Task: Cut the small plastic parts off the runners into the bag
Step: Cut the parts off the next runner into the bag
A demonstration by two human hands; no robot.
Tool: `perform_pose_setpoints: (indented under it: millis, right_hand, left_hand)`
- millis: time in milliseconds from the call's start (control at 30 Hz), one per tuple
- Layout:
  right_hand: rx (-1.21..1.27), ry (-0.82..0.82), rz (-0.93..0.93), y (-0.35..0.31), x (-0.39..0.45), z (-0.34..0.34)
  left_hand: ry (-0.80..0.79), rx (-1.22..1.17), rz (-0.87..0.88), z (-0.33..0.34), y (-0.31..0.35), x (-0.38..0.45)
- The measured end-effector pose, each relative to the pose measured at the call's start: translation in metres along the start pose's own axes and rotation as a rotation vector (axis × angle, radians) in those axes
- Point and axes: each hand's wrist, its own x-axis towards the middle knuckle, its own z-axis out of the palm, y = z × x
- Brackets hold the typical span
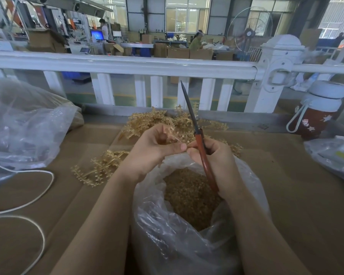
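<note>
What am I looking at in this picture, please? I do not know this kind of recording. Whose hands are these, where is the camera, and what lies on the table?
There is no machine here. A person wears one camera on the head, so you look down at that person's own two hands. The left hand pinches a small yellowish plastic runner piece. The right hand grips long scissors with red-brown handles, blades pointing up. Below the hands an open clear plastic bag holds many cut-off tan parts. More golden runners lie piled on the brown cardboard surface, with a white cord at left and a red bottle with a white lid at right.

White railing, red bottle, white cord, standing fan.
</note>
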Motion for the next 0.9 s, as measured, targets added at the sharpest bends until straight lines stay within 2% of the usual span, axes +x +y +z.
perform_pose_setpoints:
  millis: [100,200,333,733,800,900]
  right_hand:
    - [0.01,0.018,-0.008,0.0,0.0,0.0]
    - [0.035,0.025,-0.02,0.0,-0.001,0.0]
    - [0.022,0.036,-0.024,-0.001,-0.001,0.0]
    - [-0.024,-0.002,-0.079,0.001,0.001,0.0]
    - [-0.08,-0.009,-0.081,0.004,0.002,0.0]
    - [-0.324,0.016,-0.087,0.01,0.001,-0.002]
  left_hand:
    - [0.03,-0.037,-0.067,0.001,0.0,0.001]
    - [-0.027,-0.086,-0.075,0.001,0.001,0.0]
    - [0.004,-0.112,-0.089,0.002,0.001,0.001]
    - [0.029,-0.058,-0.055,0.0,-0.004,0.004]
    - [0.036,-0.023,-0.056,-0.004,-0.006,0.005]
    - [0.072,-0.011,-0.046,-0.011,-0.005,0.004]
